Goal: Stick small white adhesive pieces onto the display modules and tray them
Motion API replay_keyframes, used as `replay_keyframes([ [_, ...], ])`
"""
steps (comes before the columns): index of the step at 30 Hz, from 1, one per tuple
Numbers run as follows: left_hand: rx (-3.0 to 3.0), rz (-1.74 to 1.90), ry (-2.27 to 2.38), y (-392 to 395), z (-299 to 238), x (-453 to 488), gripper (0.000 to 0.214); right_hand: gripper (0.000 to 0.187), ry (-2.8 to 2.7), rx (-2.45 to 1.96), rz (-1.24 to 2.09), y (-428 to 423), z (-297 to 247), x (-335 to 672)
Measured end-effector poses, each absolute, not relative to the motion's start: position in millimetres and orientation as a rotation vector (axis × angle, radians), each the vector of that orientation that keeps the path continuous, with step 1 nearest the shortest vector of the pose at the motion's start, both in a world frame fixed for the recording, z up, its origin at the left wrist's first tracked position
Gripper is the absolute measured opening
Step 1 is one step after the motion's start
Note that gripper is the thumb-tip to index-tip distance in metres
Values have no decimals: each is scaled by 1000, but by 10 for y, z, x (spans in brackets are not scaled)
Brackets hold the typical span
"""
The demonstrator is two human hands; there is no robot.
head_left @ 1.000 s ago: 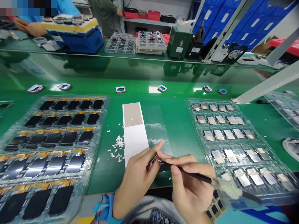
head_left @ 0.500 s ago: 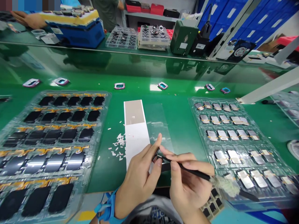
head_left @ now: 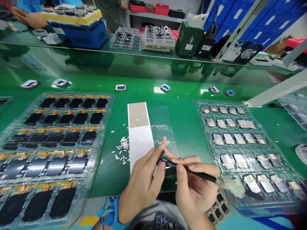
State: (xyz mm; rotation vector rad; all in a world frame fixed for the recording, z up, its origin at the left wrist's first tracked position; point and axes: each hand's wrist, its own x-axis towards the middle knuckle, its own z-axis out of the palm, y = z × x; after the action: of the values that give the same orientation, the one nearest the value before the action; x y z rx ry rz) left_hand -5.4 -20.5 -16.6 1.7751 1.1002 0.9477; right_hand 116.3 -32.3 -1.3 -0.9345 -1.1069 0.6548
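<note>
My left hand [head_left: 141, 180], with a blue strap [head_left: 111, 210] at the wrist, pinches a small dark flat part [head_left: 161, 157] mostly hidden by the fingers. Black tweezers [head_left: 203, 175] lie in my right hand [head_left: 198, 188], their tip reaching the part. A pale fluffy wad [head_left: 233, 187] is wrapped round their rear end. Beneath and beyond my hands, a white backing sheet [head_left: 141, 143] with a beige upper section lies beside a clear film [head_left: 163, 123]. Small white scraps [head_left: 123, 143] are scattered to the left of the sheet.
A clear tray of black screens [head_left: 56, 119] is on the left; another tray holds silver-backed parts [head_left: 230, 139] on the right. Several small purple-edged frames [head_left: 120, 87] line the back. Above runs a shelf [head_left: 96, 52] with a blue box [head_left: 83, 35]. A white post [head_left: 275, 88] slants at right.
The tweezers' rear end has shifted slightly in my right hand. My left hand keeps its pinch almost unmoved. The view has moved very slightly.
</note>
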Motion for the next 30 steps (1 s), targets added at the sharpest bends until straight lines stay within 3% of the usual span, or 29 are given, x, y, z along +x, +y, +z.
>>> replay_keyframes([
  [30,1818,956,1093,-193,-167,-46,54,24,-1192,-903,609,-322,-43,1199],
])
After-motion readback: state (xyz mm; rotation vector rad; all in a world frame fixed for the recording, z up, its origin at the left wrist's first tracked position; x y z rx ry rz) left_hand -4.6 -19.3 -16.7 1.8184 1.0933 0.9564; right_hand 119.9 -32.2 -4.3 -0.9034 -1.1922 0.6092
